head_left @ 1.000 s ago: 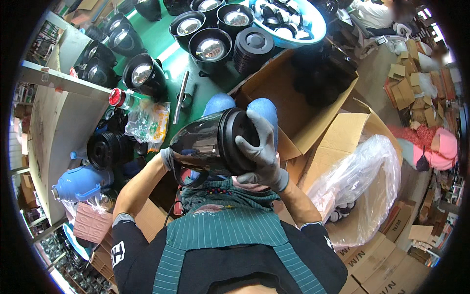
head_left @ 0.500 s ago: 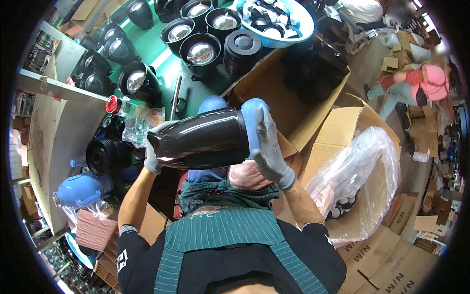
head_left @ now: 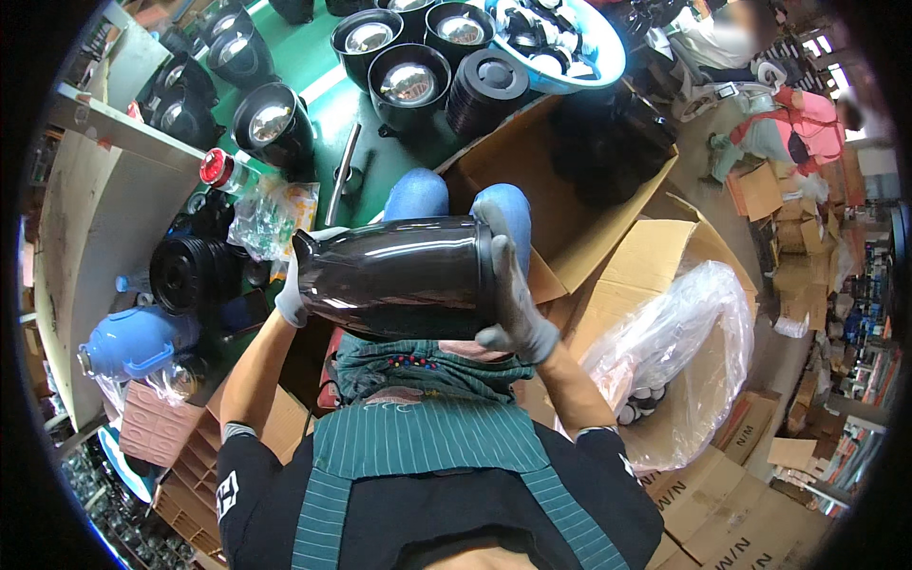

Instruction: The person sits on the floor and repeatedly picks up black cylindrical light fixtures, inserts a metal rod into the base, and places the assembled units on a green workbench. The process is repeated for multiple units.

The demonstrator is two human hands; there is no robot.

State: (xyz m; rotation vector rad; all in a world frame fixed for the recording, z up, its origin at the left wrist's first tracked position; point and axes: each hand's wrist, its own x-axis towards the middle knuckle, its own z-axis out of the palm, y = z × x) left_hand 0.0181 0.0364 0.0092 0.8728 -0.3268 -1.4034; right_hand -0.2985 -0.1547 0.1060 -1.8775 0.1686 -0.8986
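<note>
A glossy black thermos jug body (head_left: 394, 277) lies sideways above my lap, spout end to the left and wide rimmed end to the right. My gloved left hand (head_left: 293, 290) holds the spout end, its fingers partly hidden behind the jug. Against the wide end presses my gloved right hand (head_left: 516, 299), fingers round the rim and thumb below. Ahead on the green bench (head_left: 318, 157) stand several black jugs (head_left: 410, 85) with shiny silver insides showing. A stack of black round parts (head_left: 486, 84) stands beside them.
A cardboard box (head_left: 584, 242) with black parts is at the right, near another box holding a plastic bag (head_left: 679, 351). A blue basin (head_left: 608, 57) of small parts sits at the back. Left are a red-capped bottle (head_left: 218, 169) and a blue jug (head_left: 142, 342). A person (head_left: 793, 128) is far right.
My right hand has closed in from beside the wide end onto its rim. The jug body looks slightly lower and closer to me. The whole view has shifted a little.
</note>
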